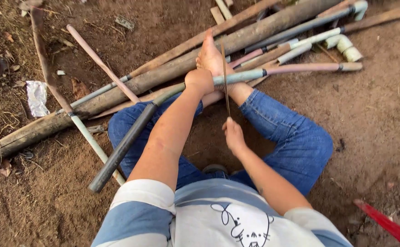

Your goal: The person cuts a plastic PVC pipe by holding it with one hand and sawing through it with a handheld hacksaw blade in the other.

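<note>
I sit on bare earth in blue jeans, with one bare foot [211,57] resting on a pile of pipes. My left hand [199,81] is clenched around a long pipe [243,76], pale blue-grey in the middle and black at its near end, which lies across my lap. My right hand [233,133] grips the near end of a thin saw blade [225,80]. The blade stands edge-on and crosses the pipe just right of my left hand, beside my foot.
A thick weathered log [172,71] lies diagonally behind the pipe. Around it lie several plastic pipes with elbow fittings [346,45], thin wooden poles [101,61] and planks. A crumpled white wrapper [37,97] lies at left, a red object [387,224] at lower right.
</note>
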